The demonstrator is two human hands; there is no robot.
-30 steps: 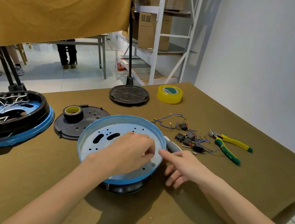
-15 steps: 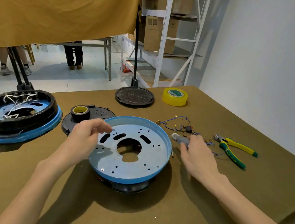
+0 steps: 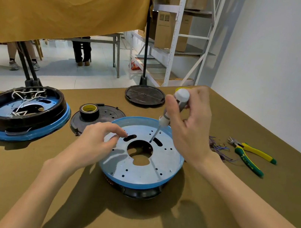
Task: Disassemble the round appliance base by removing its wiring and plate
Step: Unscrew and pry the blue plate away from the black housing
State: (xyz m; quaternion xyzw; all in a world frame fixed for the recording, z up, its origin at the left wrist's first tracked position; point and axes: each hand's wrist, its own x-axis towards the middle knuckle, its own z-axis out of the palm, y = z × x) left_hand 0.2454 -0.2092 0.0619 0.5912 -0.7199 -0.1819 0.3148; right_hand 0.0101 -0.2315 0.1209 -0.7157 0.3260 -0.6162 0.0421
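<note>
- Right hand [image 3: 189, 128] clenched round a grey screwdriver [image 3: 174, 108], held nearly upright so the tip drops just below the grip onto the metal plate [image 3: 136, 168], probably seeking a screw.
- Left hand [image 3: 97, 142] loosely curled, grasping nothing, fingertips at the round appliance base [image 3: 138, 183] rim, likely steadying it.
- Removed wiring [image 3: 217, 147] and pliers [image 3: 250, 156] beyond the right wrist, within easy reach.

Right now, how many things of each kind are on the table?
Round appliance bases: 2 (near one, wired one)
Black round covers: 2 (far, near)
Tape rolls: 2 (black, yellow mostly hidden)
Screwdriver: 1
Pliers: 1
Loose wire bundle: 1
Total: 9
</note>
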